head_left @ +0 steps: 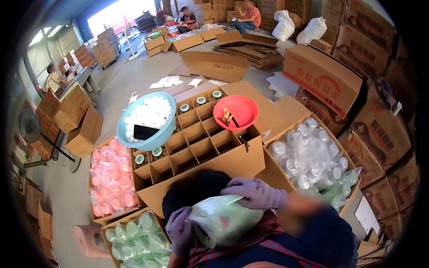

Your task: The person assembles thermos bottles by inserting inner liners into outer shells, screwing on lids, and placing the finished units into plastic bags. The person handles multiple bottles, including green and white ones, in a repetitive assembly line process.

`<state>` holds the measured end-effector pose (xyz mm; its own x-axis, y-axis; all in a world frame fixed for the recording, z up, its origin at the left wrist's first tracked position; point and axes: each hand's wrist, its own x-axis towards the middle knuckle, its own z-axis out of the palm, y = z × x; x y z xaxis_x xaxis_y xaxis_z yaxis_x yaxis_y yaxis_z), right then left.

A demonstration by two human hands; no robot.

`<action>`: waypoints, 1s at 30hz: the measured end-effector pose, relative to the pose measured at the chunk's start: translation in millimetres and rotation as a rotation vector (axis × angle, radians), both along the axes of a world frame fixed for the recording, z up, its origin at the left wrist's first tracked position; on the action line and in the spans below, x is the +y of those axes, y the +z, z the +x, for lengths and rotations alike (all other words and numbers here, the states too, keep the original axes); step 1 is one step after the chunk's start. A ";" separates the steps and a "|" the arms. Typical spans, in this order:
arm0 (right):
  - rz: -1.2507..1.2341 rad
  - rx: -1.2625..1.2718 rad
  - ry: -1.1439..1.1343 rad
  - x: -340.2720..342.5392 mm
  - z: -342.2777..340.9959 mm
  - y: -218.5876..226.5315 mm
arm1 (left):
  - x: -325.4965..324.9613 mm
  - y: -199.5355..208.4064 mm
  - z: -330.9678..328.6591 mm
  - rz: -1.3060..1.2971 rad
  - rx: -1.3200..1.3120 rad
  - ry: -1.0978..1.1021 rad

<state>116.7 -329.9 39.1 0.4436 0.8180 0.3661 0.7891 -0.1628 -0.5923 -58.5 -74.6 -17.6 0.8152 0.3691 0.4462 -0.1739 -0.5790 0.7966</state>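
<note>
Bag: pale green, see-through, bulging [228, 219]; over person's lap, between both hands; contents too blurred to name.
Fan: black, on stand, far left [29, 125].
Stool: pink, beside green cups' carton [87, 241].
Pink cups: bagged, in open carton, left of divided carton [111, 178].
Green cups: bagged, open carton nearer the person [138, 241].
Basin: light blue, set over left part of divided carton [152, 142]; heap of small white pieces inside [149, 111].
Phone: dark screen up, lying on white pieces [145, 131].
Left hand: purple glove, closed on bag's left edge [180, 229].
Divided carton: open, cardboard cells [241, 158]; some cells hold jars with green-white lids [184, 107].
Red bowl: on carton's far right part [248, 114]; few small tools inside, kind unclear.
Right hand: purple glove, fingers gripping bag's upper right [259, 192].
Clear cups: bagged, open carton, right [308, 152].
Green plastic: crumpled, at that carton's near corner [342, 187].
Printed cartons: stacked, far right [380, 138].
</note>
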 end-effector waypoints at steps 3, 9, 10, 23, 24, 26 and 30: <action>0.008 0.038 -0.146 -35.7 0.3 -10.2 | 18.1 -7.3 8.4 -0.110 -0.139 0.134; -0.112 0.076 -0.354 -48.1 -1.5 -2.3 | 0.6 1.8 -0.2 -0.214 -0.003 -0.234; -0.112 0.081 -0.340 -37.5 -2.0 4.4 | -21.7 16.6 -2.3 0.108 0.283 -0.255; 0.069 0.356 -0.206 -29.9 6.0 -19.8 | -12.9 -43.3 2.7 -0.236 0.086 -0.058; 0.006 0.306 -0.207 -27.0 9.0 -18.9 | -10.3 -39.5 4.4 -0.241 0.088 -0.010; -0.039 0.146 -0.265 -27.0 10.4 -26.7 | -15.5 -28.7 7.8 -0.262 0.132 0.054; 0.012 0.177 -0.114 1.4 42.2 -41.8 | -11.3 -24.2 9.5 -0.374 0.076 0.190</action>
